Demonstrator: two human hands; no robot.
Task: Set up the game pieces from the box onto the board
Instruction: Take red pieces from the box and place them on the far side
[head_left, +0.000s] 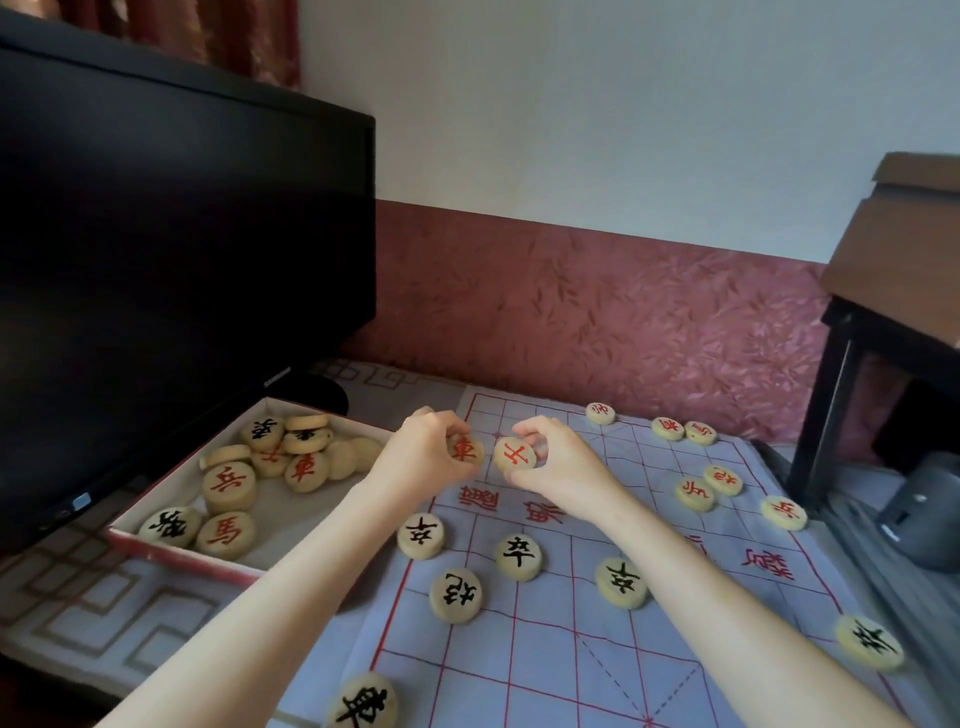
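The fingers (441, 422) of our left hand (423, 460) curl round a round pale wooden disc with a red character (464, 450). Those of our right hand (561, 465) pinch a second pale disc marked in red (514, 455). Both discs sit close together over the far left part of the pale blue cloth board with red grid lines (545, 649). On its near half lie black-marked discs (518, 557), and on the far right red-marked discs (695, 493). To the left, on the counter (78, 623), a shallow white box with a red rim (182, 553) holds more discs beneath a black monitor (182, 234).
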